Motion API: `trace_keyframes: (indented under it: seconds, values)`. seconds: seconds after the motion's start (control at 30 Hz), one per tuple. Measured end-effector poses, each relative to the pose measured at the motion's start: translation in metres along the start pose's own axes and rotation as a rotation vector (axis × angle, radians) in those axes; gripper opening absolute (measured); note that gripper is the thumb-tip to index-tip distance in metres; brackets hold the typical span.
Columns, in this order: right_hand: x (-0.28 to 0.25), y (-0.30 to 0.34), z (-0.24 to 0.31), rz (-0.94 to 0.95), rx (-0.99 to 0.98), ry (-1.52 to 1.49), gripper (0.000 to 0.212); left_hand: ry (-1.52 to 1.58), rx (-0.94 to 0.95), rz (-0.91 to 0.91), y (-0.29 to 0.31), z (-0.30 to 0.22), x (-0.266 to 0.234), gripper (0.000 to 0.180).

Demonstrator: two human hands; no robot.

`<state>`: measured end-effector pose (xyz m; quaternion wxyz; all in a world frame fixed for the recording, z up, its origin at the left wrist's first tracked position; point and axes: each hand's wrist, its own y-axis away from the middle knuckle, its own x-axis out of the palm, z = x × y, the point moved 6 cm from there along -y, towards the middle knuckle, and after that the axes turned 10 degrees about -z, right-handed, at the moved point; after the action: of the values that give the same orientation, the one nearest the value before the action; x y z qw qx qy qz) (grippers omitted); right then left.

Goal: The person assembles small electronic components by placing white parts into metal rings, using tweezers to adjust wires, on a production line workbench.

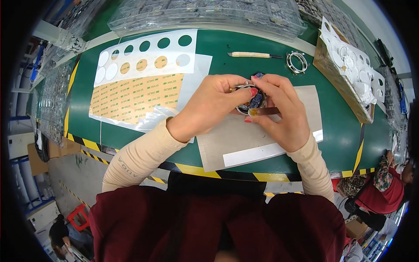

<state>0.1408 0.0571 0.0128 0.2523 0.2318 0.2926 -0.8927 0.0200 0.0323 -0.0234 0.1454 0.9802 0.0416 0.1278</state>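
Both hands meet over a round metal watch case with dark blue electronics inside, held above a grey-beige sheet. My left hand is closed on the case's left side, its thumb pressing over the inner parts. On the other side, my right hand grips the case between index finger and thumb. A brown ribbon-like strip runs from the case toward my right palm. Part of the case is hidden behind my fingers.
A white sheet with round cutouts overlaps a tan adhesive sheet at left. Beyond my hands lie a craft knife and metal rings. A cardboard box holds white scraps at right; clear trays stand behind.
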Motion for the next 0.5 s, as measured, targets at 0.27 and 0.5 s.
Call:
trace_keyframes:
  seconds: [0.27,0.5]
  values:
    - [0.005,0.001,-0.003,-0.041,0.066,-0.069,0.053,0.167,-0.061,0.063,-0.003,0.006,0.003,0.026]
    - [-0.007,-0.004,-0.003,-0.193,0.023,-0.13,0.041,0.44,-0.311,0.15,-0.004,0.016,0.013,0.035]
